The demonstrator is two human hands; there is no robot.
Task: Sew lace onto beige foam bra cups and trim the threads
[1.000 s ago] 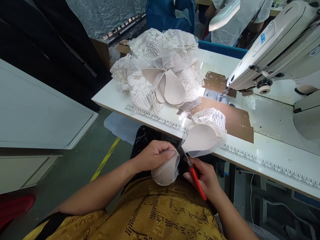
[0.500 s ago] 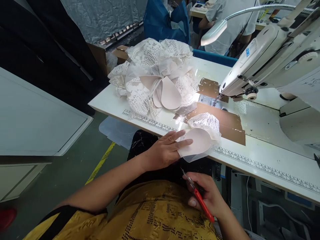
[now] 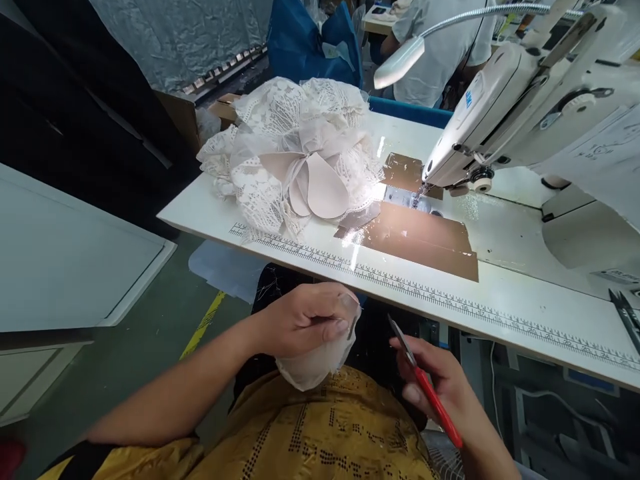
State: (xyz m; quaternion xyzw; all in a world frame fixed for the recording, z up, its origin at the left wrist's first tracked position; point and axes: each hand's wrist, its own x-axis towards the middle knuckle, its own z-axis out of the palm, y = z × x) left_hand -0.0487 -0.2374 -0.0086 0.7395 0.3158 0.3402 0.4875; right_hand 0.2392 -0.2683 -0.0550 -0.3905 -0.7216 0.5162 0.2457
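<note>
My left hand (image 3: 305,319) is closed round a beige padded cup with lace (image 3: 314,363), held over my lap below the table's front edge. My right hand (image 3: 440,390) grips red-handled scissors (image 3: 425,385), blades pointing up and left toward the cup, a short gap away. A heap of lace and beige cups (image 3: 295,153) lies on the white sewing table (image 3: 500,293) at its left end. The sewing machine (image 3: 520,100) stands at the right, its needle over a brown patch (image 3: 415,233).
A gooseneck lamp (image 3: 400,60) lights the needle area. Black snips (image 3: 625,313) lie at the table's right edge. A ruler strip (image 3: 450,303) runs along the front edge. Another person in a pale shirt (image 3: 440,47) sits beyond the table. A white cabinet (image 3: 65,253) stands left.
My left hand took the cup off the table's front edge and brought it down to my lap. The right hand with the scissors stayed low and tilted the blades up.
</note>
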